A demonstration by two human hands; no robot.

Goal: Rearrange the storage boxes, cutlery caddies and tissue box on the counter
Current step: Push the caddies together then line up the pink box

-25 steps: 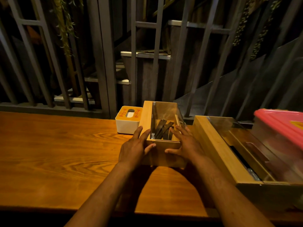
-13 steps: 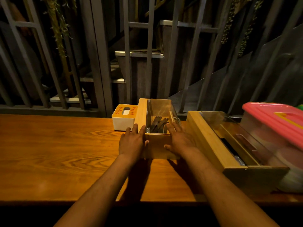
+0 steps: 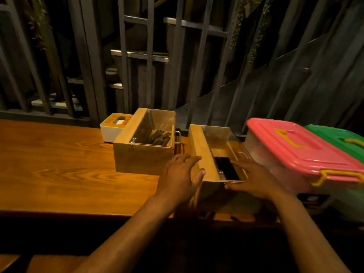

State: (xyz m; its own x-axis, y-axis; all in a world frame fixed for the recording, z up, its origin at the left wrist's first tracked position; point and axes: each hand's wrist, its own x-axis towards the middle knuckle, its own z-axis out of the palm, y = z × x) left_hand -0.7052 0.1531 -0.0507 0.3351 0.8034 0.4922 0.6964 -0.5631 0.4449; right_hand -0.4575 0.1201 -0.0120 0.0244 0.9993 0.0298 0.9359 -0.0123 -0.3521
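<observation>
Two wooden cutlery caddies with clear lids stand on the wooden counter (image 3: pixel 59 170). The left caddy (image 3: pixel 143 160) holds dark cutlery and sits against a white tissue box with an orange top (image 3: pixel 111 131). My hands flank the near end of the right caddy (image 3: pixel 199 142). My left hand (image 3: pixel 183 174) lies flat against its left wall, fingers spread. My right hand (image 3: pixel 254 180) rests over its near right corner and lid, fingers apart. Neither hand closes around it. A pink-lidded storage box (image 3: pixel 295 150) stands just right of this caddy, with a green-lidded box (image 3: pixel 338 136) behind it.
Grey metal railing bars (image 3: pixel 122 75) rise right behind the counter's far edge. The counter's near edge (image 3: pixel 78 212) runs below my wrists. Bare wood stretches to the left of the tissue box.
Both hands have left the left caddy and moved right to the near end of the right caddy. The view has swung right, and the green-lidded box now shows.
</observation>
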